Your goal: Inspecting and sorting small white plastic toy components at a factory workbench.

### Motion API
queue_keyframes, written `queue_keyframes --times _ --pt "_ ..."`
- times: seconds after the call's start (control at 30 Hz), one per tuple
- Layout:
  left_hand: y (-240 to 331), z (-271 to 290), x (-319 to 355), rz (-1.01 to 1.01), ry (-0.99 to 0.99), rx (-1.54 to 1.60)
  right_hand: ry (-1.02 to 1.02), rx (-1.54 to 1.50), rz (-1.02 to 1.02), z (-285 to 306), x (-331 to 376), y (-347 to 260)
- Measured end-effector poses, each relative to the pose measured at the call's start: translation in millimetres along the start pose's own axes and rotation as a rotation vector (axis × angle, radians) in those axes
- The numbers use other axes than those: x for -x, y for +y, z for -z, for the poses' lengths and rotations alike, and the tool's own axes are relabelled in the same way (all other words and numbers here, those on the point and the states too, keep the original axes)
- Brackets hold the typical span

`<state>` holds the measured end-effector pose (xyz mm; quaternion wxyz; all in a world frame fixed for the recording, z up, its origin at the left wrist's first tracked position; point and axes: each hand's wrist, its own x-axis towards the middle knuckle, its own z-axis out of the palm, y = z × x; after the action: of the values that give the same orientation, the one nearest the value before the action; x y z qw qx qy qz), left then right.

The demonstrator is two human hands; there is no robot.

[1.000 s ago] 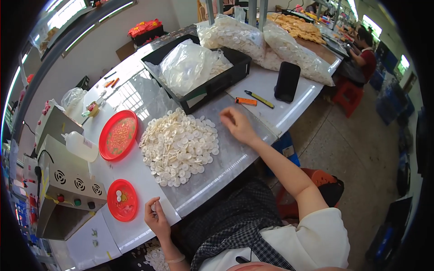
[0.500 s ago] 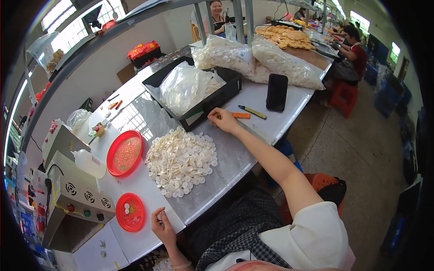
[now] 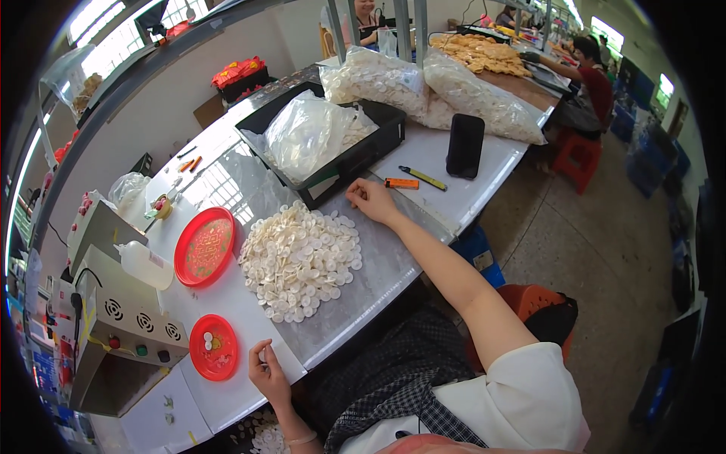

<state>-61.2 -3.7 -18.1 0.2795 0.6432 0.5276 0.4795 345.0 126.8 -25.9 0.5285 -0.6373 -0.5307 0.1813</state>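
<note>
A heap of white, round button-like discs [image 3: 302, 261] lies on the grey tabletop in front of me. Beyond its right side, my right hand [image 3: 372, 201] rests by the corner of a black tray [image 3: 363, 160], fingers curled together; whatever they may hold is hidden. My left hand [image 3: 270, 376] hovers at the table's near edge, its fingers loosely bent and apart, with nothing visible in them. Just left of it sits a small red dish [image 3: 204, 366] with a few white discs inside. A larger red plate [image 3: 184, 257] with a gold pattern lies farther back.
Bagged discs [image 3: 314, 140] fill the tray; more plastic bags [image 3: 484, 106] lie behind. Right of the tray are an orange lighter-like item [image 3: 401, 183], a yellow-green cutter [image 3: 423, 178] and a phone [image 3: 464, 146]. A squeeze bottle [image 3: 144, 265] and metal machine [image 3: 136, 321] stand left. A co-worker [image 3: 594, 83] sits far right.
The whole view has shifted slightly, with the table sitting a little higher. My left hand has shifted slightly left, nearer the small dish. My right hand stays by the tray. The co-worker's arm reaches out.
</note>
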Motion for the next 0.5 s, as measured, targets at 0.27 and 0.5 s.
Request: queue_keyframes --times 0.27,0.5 --pt "-0.4 0.2 0.5 0.028 -0.008 -0.001 0.001 0.065 0.026 1.0 -0.4 -1.3" --pt "-4.7 -0.6 -0.3 0.012 -0.001 0.009 -0.011 0.021 0.035 0.0 -1.4 4.1"
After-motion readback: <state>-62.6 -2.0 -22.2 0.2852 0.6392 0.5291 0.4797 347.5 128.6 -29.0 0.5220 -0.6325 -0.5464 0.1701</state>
